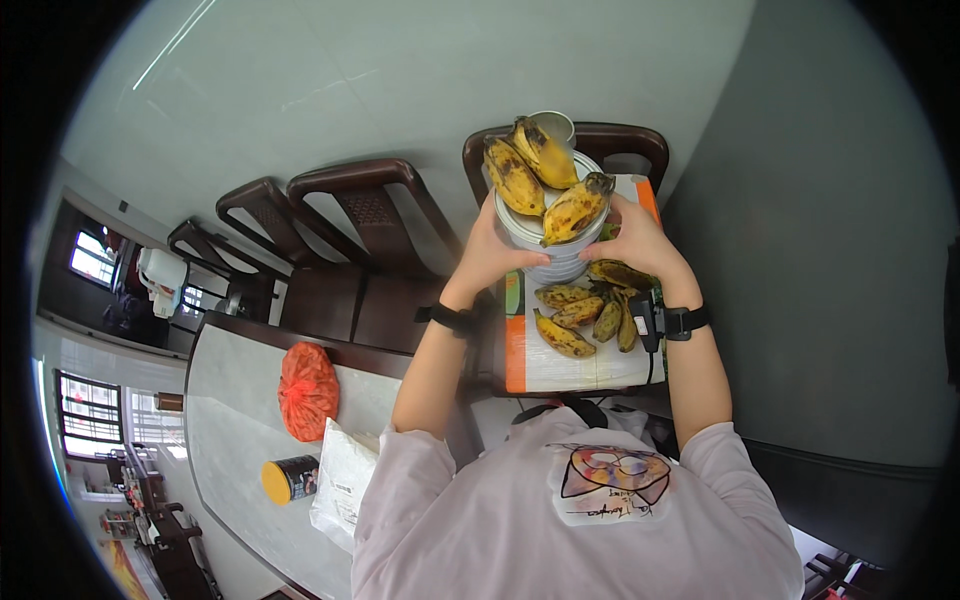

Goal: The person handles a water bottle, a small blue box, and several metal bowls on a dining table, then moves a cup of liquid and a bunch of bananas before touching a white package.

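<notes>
Between my two hands is a round silvery metal can (556, 259), with three spotted ripe bananas (576, 208) resting on its top. My left hand (496, 251) grips the can's left side, thumb across the front. On the opposite side my right hand (637, 238) holds it, thumb pointing inward. Below the can, several smaller browned bananas (577, 311) lie on a white and orange carton (547, 371). A second, open-looking round container (553, 124) shows behind the can, partly hidden by the fruit. Whether the can touches the carton is hard to tell.
A dark wooden chair (630, 139) stands behind the carton. More wooden chairs (367, 210) line the wall at left. On the grey-topped table (240, 420) are a red plastic bag (309, 394), a dark canister with a yellow lid (289, 480) and a white package (345, 480). A dark grey panel (810, 300) rises at right.
</notes>
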